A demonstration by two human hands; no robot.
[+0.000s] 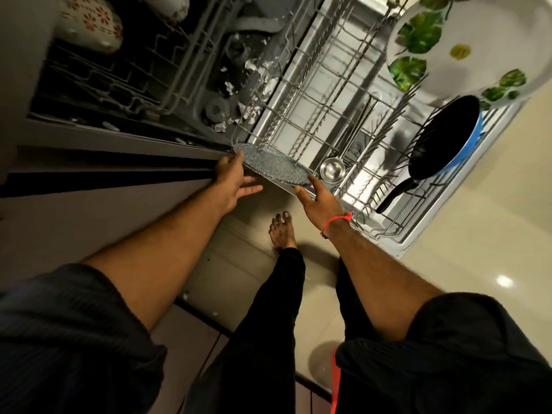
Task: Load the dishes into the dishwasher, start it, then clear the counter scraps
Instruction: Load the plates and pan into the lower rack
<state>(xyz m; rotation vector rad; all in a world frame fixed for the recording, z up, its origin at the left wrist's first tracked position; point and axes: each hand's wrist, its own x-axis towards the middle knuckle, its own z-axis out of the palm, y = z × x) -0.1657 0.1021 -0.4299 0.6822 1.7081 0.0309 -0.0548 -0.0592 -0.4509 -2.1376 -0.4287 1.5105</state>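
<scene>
**Head view: speckled plate half-seated at the rack's near corner**

Head view: both hands meet at a speckled grey plate [274, 165] lying nearly flat on the near corner of the pulled-out lower rack [313, 109]. The left hand [231, 182] touches the plate's left edge with its thumb, while its fingers [254, 189] reach loosely extended beneath the rim rather than curling round it. The right hand [321, 201] has its fingertips at the plate's near right edge, fingers fairly straight; whether they pinch the rim or only steady it I cannot tell. Just beyond the right fingertips a small steel cup [332, 169] sits in the rack, and farther out lie a black pan with a blue outside [445, 138] and, blurred at the far end, a white leaf-patterned plate [466, 46].

What could go wrong, as I judge it: the plate rests across tines instead of standing between them, and part of it overhangs the rack edge above the floor and a bare foot [282, 233]. With so light a hold, a slip toward the fingers could drop it. Pushed away from the fingers, it could knock the steel cup. Left flat, it may also shield neighbouring dishes from spray or catch on the tub [233, 85] when the rack slides in. White scraps lie in the tub floor beyond the left fingers.
</scene>
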